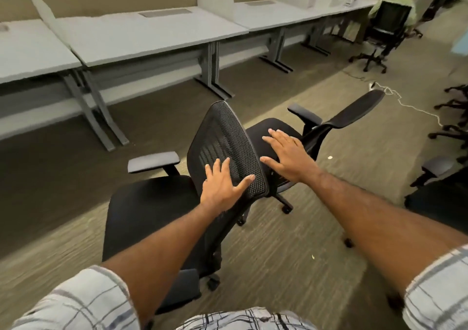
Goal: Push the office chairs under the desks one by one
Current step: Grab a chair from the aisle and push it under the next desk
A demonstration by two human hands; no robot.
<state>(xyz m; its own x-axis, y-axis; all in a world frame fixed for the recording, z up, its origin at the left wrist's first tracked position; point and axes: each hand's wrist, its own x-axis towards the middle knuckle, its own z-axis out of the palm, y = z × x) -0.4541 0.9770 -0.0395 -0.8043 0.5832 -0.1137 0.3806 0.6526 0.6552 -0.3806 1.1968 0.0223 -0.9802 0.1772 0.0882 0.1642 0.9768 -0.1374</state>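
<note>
L grip (222, 184) flat on chair back (222, 137); R grip (287, 156) spread, maybe touching.

Blk mesh chair (225, 147), grey desks (141, 33)

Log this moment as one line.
black mesh-backed office chair: clear of pale grey desk, not pushed in | left grip: open, flat on its backrest | right grip: open, spread beside backrest, contact unclear

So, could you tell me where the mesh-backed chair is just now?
Head view, centre: the mesh-backed chair stands on the carpet short of the desks, left hand on its back.
</note>
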